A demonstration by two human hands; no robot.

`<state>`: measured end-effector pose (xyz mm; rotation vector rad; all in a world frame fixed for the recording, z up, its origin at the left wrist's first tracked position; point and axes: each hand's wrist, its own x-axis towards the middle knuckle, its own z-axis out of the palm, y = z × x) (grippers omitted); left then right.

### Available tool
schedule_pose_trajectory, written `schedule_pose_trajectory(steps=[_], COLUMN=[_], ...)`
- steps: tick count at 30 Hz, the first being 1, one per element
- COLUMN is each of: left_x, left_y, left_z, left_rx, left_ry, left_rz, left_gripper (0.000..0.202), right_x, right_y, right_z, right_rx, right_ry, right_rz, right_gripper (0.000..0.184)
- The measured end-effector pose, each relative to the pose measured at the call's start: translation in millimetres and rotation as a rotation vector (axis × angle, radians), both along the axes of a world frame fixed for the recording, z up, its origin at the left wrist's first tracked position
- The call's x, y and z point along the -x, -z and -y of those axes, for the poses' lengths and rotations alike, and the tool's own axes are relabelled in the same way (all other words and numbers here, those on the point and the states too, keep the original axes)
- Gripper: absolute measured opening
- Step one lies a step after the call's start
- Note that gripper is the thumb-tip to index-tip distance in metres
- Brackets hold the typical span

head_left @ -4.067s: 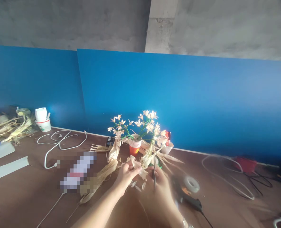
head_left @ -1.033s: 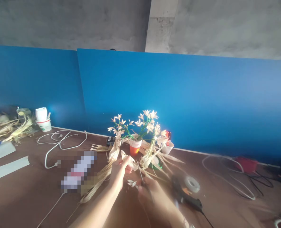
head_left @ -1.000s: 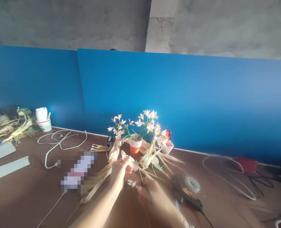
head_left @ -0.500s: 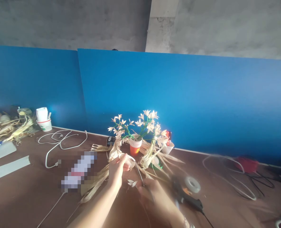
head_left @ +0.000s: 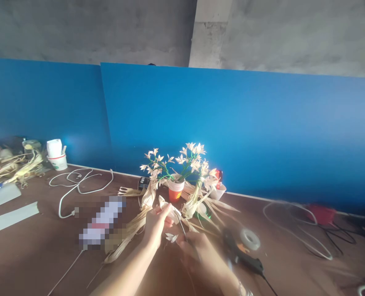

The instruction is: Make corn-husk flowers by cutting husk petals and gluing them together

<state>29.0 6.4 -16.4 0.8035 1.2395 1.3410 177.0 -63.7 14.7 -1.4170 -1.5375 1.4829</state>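
My left hand [head_left: 155,225] is closed on a pale strip of corn husk [head_left: 169,206], held just above the brown table [head_left: 47,255]. My right hand [head_left: 197,251] is blurred and closed round a thin pair of scissors [head_left: 181,225] whose tip reaches the husk strip. Small cut husk petals [head_left: 171,237] lie on the table between my hands. Behind them stands a red paper cup [head_left: 174,190] holding husk flowers [head_left: 182,161] on green stems.
Loose husks [head_left: 127,235] lie left of my hands; another heap [head_left: 10,166] sits far left by a white cup [head_left: 56,156]. White cables [head_left: 77,185], a glue gun [head_left: 244,257], a tape roll [head_left: 249,238], a red object [head_left: 319,213] and a blue partition [head_left: 232,131] surround the work spot.
My left hand has turned the husk strip slightly and the scissors' tip has shifted along it. My right hand has stayed low beside the cut petals.
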Motion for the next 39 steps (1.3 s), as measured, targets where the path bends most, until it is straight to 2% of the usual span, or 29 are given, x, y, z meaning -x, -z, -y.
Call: schedule_pose_trajectory(steps=[13,34,39], left_x=[1.3,2.0,1.8], left_y=[-2.3,-3.8,-5.2], left_z=[0.2,1.4,2.0], left_rx=[-0.01,-0.026,-0.027], left_ry=[-0.01,0.008,0.009], left_rz=[0.029,0.048,0.036], left_gripper=[0.033,0.036,0.035], right_x=[-1.0,-1.3,-0.2], right_y=[1.5,0.0,-0.5], right_z=[-1.5,0.4,0.1], right_rx=[-0.006,-0.014,0.009], right_ry=[-0.009,-0.022,-0.006], right_rz=[0.023,0.025,0.018], right_gripper=[0.032,0.039,0.035])
